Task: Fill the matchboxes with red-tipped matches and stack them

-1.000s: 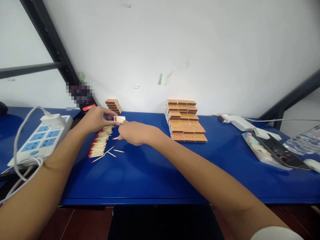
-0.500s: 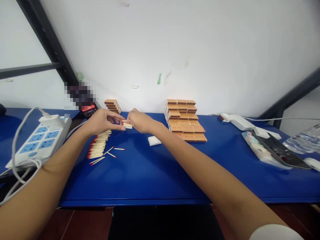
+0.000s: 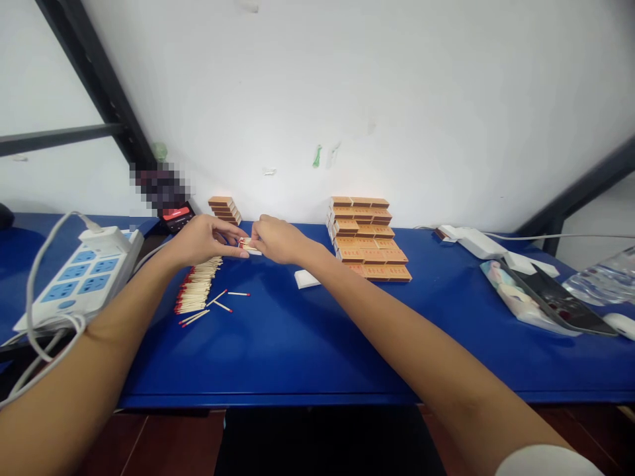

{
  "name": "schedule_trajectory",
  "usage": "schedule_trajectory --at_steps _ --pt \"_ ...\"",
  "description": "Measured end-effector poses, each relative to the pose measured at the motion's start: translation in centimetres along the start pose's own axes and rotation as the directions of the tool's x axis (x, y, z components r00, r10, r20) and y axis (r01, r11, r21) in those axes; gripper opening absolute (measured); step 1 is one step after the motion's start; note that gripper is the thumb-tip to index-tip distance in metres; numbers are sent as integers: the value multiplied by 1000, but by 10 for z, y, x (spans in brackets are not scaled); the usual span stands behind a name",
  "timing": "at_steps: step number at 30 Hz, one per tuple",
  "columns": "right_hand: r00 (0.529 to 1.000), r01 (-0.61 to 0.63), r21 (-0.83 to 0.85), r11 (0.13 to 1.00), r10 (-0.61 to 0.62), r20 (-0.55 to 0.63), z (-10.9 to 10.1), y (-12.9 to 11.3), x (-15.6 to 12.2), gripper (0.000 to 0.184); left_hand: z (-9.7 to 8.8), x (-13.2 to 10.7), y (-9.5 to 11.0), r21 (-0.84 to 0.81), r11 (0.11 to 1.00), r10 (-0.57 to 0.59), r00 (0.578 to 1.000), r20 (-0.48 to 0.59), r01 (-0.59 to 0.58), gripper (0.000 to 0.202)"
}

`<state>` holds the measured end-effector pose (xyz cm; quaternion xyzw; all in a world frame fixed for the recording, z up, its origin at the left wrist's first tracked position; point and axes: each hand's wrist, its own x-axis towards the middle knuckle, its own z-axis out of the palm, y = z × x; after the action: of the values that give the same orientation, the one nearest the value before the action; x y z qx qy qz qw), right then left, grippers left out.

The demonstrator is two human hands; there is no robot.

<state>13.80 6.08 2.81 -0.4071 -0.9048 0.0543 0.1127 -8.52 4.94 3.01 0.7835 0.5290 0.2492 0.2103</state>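
Between my two hands lies a small white matchbox tray [image 3: 254,252] with red-tipped matches [image 3: 247,244] in it. My left hand [image 3: 211,239] is closed around the tray's left end, thumb in front and fingers behind. From the right, my right hand [image 3: 276,238] reaches over the tray with its fingers pressed together on the matches; whether it pinches one is hidden. Below my left hand, a long pile of matches [image 3: 198,287] lies on the blue table [image 3: 278,344], and several loose matches [image 3: 223,306] are scattered beside it. Another white tray [image 3: 306,279] rests near my right forearm.
Stacked orange matchboxes [image 3: 370,241] stand against the wall, with a smaller matchbox stack [image 3: 225,208] behind my left hand. At left is a white power strip [image 3: 82,277] with cables. A phone [image 3: 570,301], a plastic packet [image 3: 516,297] and a clear bottle [image 3: 602,277] lie at right.
My right hand has shifted slightly left and its fingers have come down over the matches in the tray. My left hand keeps its hold in nearly the same place.
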Motion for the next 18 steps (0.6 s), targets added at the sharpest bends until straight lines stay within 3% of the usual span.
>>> schedule_trajectory --at_steps 3,9,18 --pt "999 -3 -29 1000 4 35 -1 0 -1 25 0 1 0 16 1000 4 1000 18 -5 55" --pt "997 51 43 998 -49 -57 3 -3 -1 24 2 1 -3 -16 999 51 998 36 -50 55" --pt "998 39 -1 999 -39 -40 2 -6 -2 26 0 1 -4 -14 999 35 998 51 -34 57"
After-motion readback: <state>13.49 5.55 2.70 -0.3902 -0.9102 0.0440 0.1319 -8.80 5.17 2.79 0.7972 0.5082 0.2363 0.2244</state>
